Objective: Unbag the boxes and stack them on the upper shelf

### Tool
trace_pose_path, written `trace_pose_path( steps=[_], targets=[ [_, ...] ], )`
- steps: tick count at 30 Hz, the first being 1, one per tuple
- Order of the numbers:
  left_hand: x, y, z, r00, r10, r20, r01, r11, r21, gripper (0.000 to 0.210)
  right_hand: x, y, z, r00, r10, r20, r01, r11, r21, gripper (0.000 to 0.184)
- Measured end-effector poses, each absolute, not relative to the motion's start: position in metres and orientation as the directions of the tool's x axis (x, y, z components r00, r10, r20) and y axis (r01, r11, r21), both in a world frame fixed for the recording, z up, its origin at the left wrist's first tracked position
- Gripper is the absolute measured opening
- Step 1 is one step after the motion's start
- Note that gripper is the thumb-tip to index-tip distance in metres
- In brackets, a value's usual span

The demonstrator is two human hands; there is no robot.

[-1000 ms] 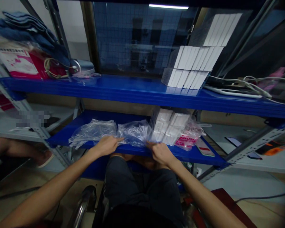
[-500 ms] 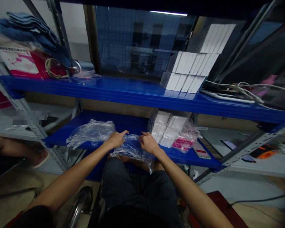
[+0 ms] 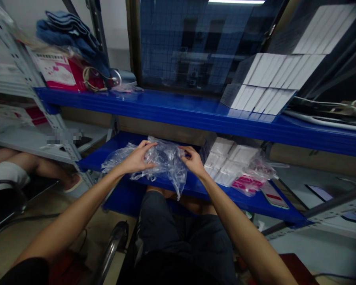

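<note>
A crumpled clear plastic bag (image 3: 169,158) spreads between my two hands over the lower blue shelf, with one corner hanging past its front edge. My left hand (image 3: 139,157) is at the bag's left side, thumb and fingers apart in a C shape, touching the plastic. On the other side, my right hand (image 3: 192,160) pinches the bag's edge between thumb and fingers. More clear plastic bags (image 3: 115,158) lie loosely on the shelf beneath and left of my left hand. White boxes (image 3: 222,160) in clear wrap stand right of my right hand.
Beside the wrapped boxes lie a pink-and-clear packet (image 3: 247,184) and a phone (image 3: 275,194). The upper blue shelf (image 3: 172,107) carries stacked white boxes (image 3: 264,83), cables, a pink-and-white carton (image 3: 56,71) and folded blue cloth (image 3: 68,33). Another person's legs (image 3: 44,166) show at left.
The view has shifted, moving the shelves rightward. The plastic bag is bunched up higher between my hands, and my left hand's thumb and fingers have spread around its side.
</note>
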State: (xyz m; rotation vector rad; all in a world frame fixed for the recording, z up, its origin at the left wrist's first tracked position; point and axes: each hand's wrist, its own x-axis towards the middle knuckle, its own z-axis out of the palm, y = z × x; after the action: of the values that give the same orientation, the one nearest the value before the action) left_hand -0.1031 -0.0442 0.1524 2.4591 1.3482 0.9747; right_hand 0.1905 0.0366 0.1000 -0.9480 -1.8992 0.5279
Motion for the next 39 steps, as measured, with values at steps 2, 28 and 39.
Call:
trace_pose_path(
  steps=[2,28,39],
  targets=[
    [-0.137,-0.031,0.156,0.385,0.809,0.444,0.698,-0.570,0.434,0.105,0.158,0.051,0.116,-0.286,0.772,0.567,0.415,0.633,-0.653,0.059],
    [-0.227,0.052,0.027,0.053,0.997,-0.055,0.991,-0.046,0.125,0.091,-0.011,0.092,0.038,-0.676,0.735,-0.057,0.725,0.649,-0.230,0.076],
    [-0.218,0.048,0.063,0.035,0.999,0.008,0.978,-0.036,0.204,0.094,0.089,0.078,0.055,-0.786,0.615,0.061,0.561,0.752,-0.347,0.076]
  ],
)
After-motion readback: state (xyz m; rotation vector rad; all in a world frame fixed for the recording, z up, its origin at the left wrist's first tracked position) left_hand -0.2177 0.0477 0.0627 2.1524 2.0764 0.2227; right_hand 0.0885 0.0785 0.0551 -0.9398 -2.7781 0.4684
